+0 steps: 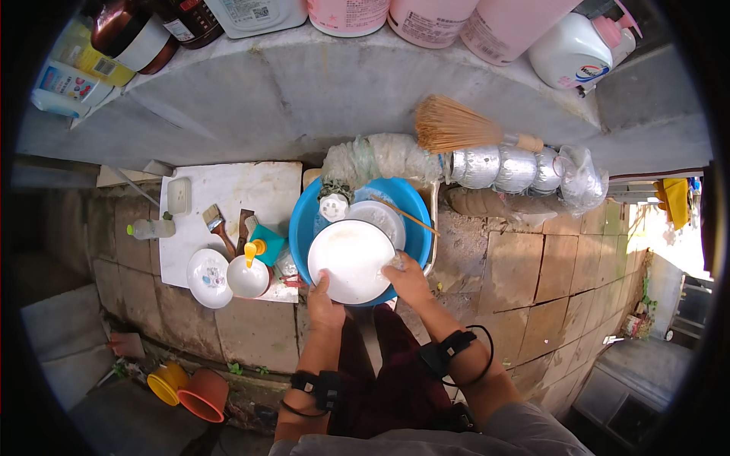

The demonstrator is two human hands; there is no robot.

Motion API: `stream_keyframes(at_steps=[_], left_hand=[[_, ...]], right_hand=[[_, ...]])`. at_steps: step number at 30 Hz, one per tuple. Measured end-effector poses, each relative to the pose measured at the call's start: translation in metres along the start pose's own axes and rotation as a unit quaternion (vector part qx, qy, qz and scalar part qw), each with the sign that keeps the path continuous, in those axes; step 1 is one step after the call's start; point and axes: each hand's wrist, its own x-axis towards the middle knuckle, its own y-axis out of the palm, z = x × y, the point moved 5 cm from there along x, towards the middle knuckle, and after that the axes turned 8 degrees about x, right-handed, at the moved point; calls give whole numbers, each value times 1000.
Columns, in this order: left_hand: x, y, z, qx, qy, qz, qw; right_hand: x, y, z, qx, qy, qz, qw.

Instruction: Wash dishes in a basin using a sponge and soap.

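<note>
A round white enamel dish with a thin dark rim is held tilted over a blue plastic basin. My left hand grips its lower left edge, thumb on the inside. At the right edge my right hand has its fingers closed around a small pale scrubber, pressed at the rim; the hand hides most of it. Behind the dish, suds and another pale dish show in the basin. A thin wooden stick lies across that dish and over the basin's right rim.
A foil-and-plastic-wrapped pipe bends down to a white end cap over the basin. A straw brush rests on it. Left, a white board bears a paintbrush, bowl, plate and teal pump bottle. Bottles line the ledge.
</note>
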Motion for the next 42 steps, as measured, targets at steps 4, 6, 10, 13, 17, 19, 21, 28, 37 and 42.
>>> stream_keyframes(at_steps=[4, 6, 10, 13, 17, 19, 21, 28, 37, 42], left_hand=[[-4, 17, 33, -34, 14, -133, 990], [-15, 34, 57, -102, -23, -69, 992], [-13, 9, 41, -68, -33, -74, 994], [3, 8, 9, -10, -11, -67, 998], [4, 19, 48, -13, 20, -109, 994], [-2, 15, 61, -47, 30, -83, 995], [-5, 12, 59, -31, -34, -44, 998], [9, 8, 26, -5, 35, -89, 995], [-12, 13, 57, -108, -85, -125, 983], [6, 15, 34, -31, -7, -136, 990]], right_hand=[[-9, 17, -4, 48, 3, -51, 998], [-32, 30, -15, 72, -36, -157, 984], [-18, 14, -25, 52, 63, -15, 997], [11, -11, -30, 20, 15, -15, 1000], [-15, 25, -16, 64, 0, -62, 996], [-29, 32, -37, 132, -7, -95, 987], [-29, 24, -36, 114, 59, -61, 990], [4, -9, 2, 35, -22, -36, 998], [-9, -9, -48, 9, 0, -60, 998], [-20, 10, 22, 68, 72, -48, 994]])
